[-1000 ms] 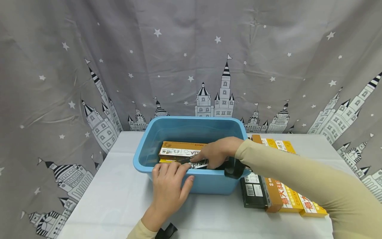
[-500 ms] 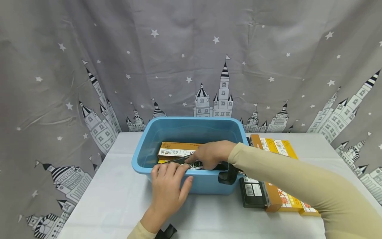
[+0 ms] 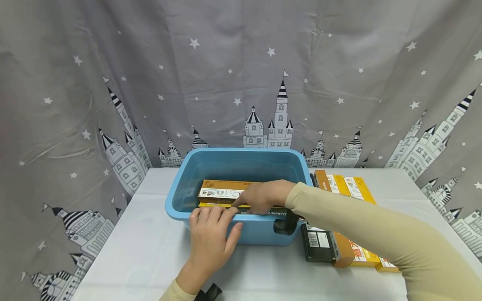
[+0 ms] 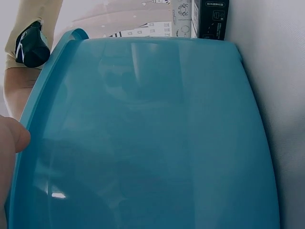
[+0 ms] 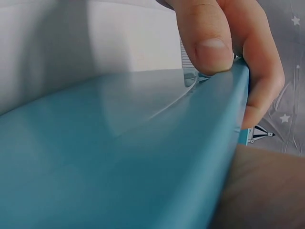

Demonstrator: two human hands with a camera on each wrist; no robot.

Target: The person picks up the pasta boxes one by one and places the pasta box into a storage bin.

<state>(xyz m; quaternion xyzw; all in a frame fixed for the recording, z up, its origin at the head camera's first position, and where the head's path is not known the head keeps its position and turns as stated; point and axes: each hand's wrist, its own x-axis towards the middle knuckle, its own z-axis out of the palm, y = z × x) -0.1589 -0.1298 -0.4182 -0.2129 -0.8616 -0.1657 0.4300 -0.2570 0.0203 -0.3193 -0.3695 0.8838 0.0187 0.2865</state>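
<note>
Left grip (image 3: 209, 236) first: it's clamped on the blue tub (image 3: 260, 237), fingers over the near rim and thumb pressed on the outer wall, nearly closed on that thin edge. That looks like a steadying hold, bracing the tub against any push from inside. The tub sits on the white bench (image 3: 128, 234), directly ahead of this grip.

Now the right grip (image 3: 261, 197), inside the tub, forward and to the right of the left one! Index finger reaching toward the left grip, fingertips down by the dark box (image 3: 278, 212); how far it's closed, or whether it holds that box, I can't tell, with the rim in the way. The box lies just under this grip, against the near wall, probably to sit snug. Just beyond it runs a yellow edge (image 3: 215, 205), then the orange-brown box (image 3: 220, 192), all lined up lengthwise, seemingly to save room.

Under the right forearm, outside the tub: black box (image 3: 319, 246), brown box (image 3: 343, 253), yellow boxes (image 3: 363, 257), side by side, presumably within easy reach.
</note>
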